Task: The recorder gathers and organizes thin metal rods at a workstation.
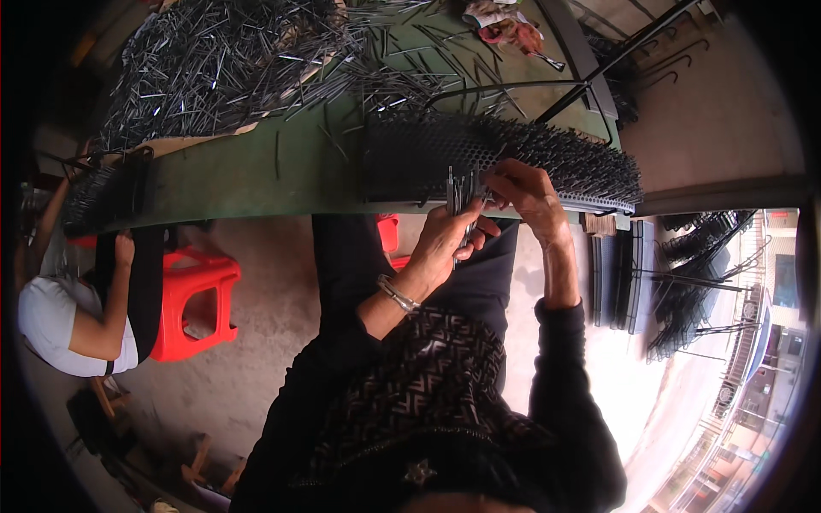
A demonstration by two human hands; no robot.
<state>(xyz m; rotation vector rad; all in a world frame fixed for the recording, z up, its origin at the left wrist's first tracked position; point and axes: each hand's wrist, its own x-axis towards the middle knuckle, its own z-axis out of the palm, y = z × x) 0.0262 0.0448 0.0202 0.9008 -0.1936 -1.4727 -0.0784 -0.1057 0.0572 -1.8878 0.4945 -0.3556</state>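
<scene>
My left hand [440,239] is closed round a bundle of thin metal rods [459,195], which stick up past the fingers. Just right of it, my right hand [530,197] has its fingers pinched together at the front edge of a dark perforated board [410,154]. Whatever sits between those fingertips is too small to make out. Short dark rods [573,162] stand densely in the right part of the board, while bare holes show toward its middle and left.
A big heap of loose rods [222,64] covers the far left of the green table [282,162]. A crumpled cloth [510,32] lies at the back. A red stool [201,299] and a seated person [81,325] are to the left; black racks [693,282] stand right.
</scene>
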